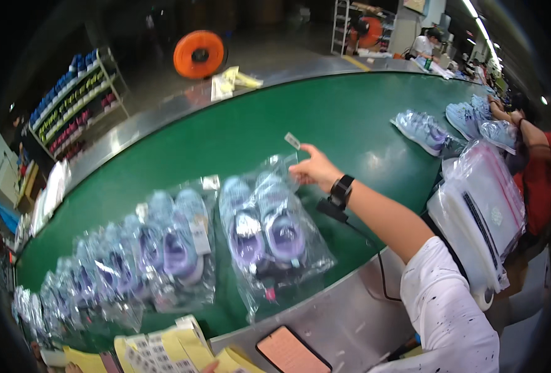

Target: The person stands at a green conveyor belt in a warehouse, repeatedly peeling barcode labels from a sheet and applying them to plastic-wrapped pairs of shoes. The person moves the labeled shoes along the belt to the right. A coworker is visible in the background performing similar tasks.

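Over the green belt [325, 105], at the toe end of the bagged shoe pair [283, 233], the right hand [316, 169] was part-open, thumb and forefinger apart, small white label [292, 141] at the forefinger tip. Left hand [211, 367] barely showed by the yellow label sheets [163, 349]; grip unclear. Step looked like labelling. My take: film needed smoothing first, label held by its edge, landed square, pressed from centre outward.

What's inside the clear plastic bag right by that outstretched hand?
Inside the bag is a pair of light-blue shoes with purple linings, toes pointing away. Their soles are underneath, out of sight, and glare hides some detail.
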The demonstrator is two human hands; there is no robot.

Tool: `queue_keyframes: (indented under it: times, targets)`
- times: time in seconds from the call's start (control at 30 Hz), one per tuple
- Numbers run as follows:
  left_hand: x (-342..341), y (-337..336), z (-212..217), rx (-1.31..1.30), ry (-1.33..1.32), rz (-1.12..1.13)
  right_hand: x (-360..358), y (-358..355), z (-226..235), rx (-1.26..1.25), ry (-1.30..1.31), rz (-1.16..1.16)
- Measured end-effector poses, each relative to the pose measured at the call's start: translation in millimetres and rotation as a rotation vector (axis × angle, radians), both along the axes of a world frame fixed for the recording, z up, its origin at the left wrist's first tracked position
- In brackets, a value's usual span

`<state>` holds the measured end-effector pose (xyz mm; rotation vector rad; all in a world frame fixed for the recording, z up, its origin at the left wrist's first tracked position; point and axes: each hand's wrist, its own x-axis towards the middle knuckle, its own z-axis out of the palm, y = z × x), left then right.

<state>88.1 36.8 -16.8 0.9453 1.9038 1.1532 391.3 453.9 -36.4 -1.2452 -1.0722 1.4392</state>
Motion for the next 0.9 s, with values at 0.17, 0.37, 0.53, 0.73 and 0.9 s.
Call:
queue_keyframes:
  times: [0.17,0.37,0.53,0.73,0.9]
  targets:
    - [1,9,-33,0.039,-0.075,0.003,35,-7,-25,0.083,-0.096,-0.035]
    - [-1,5,-22,0.086,-0.124,0.030,22,-23,-23,0.037,-0.133,0.054]
    - [-2,8,-24,0.059,-0.159,0.011,22,-22,-26,0.126,-0.144,0.008]
    - [-3,8,-23,0.063,-0.140,0.017,23,-30,-31,0.095,-0.166,-0.006]
    - [-1,13,-22,0.041,-0.165,0.037,26,-34,-28,0.094,-0.123,-0.040]
